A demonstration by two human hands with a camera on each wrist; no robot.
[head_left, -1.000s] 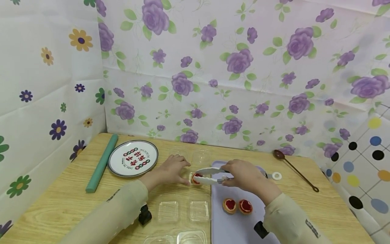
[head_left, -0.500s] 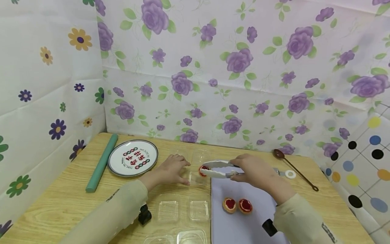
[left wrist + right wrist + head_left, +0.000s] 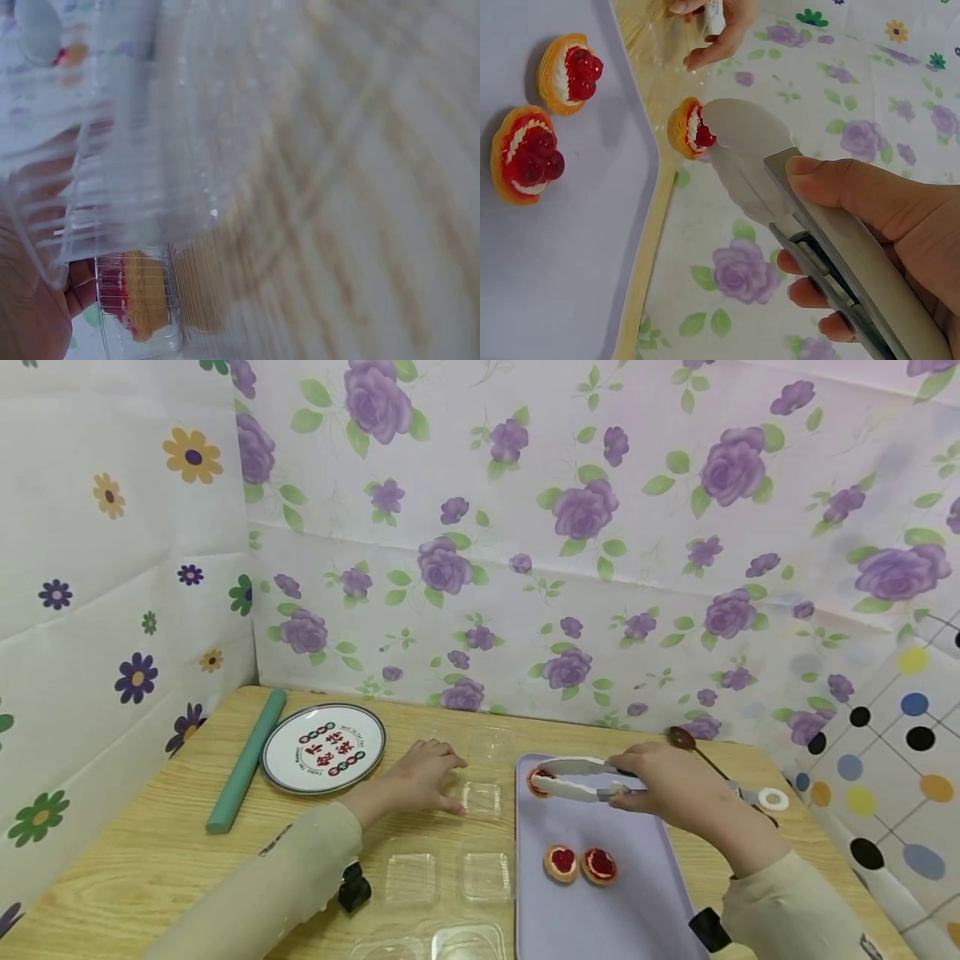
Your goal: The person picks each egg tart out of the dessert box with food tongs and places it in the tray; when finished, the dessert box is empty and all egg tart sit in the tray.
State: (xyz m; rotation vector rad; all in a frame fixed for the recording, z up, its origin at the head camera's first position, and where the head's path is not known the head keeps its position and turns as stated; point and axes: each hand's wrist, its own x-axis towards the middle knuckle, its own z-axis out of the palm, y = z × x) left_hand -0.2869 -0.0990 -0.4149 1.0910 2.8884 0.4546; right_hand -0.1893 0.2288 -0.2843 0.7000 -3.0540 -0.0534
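Note:
My right hand [image 3: 675, 789] grips metal tongs [image 3: 825, 240] with pale tips. Between those tips is a small tart [image 3: 688, 129] with red fruit and white cream, over the far left corner of the lavender tray [image 3: 600, 927]. Two similar tarts [image 3: 561, 863] lie side by side on the tray. My left hand [image 3: 416, 777] curves round a compartment of a clear plastic container [image 3: 480, 797], thumb and fingers at its sides. Inside the container, another tart [image 3: 142, 296] shows in the left wrist view; in the head view the hand hides it.
More clear plastic containers [image 3: 411, 877] lie on the wooden table [image 3: 150, 877] before the left hand. A white plate [image 3: 322, 747] and a green rod [image 3: 247, 760] are at the left. A brown ladle [image 3: 682, 738] lies behind the right arm; patterned cloth walls rise behind.
My right hand and the tongs have moved right, carrying the tart from over the clear container to over the tray. My left hand has stayed in place.

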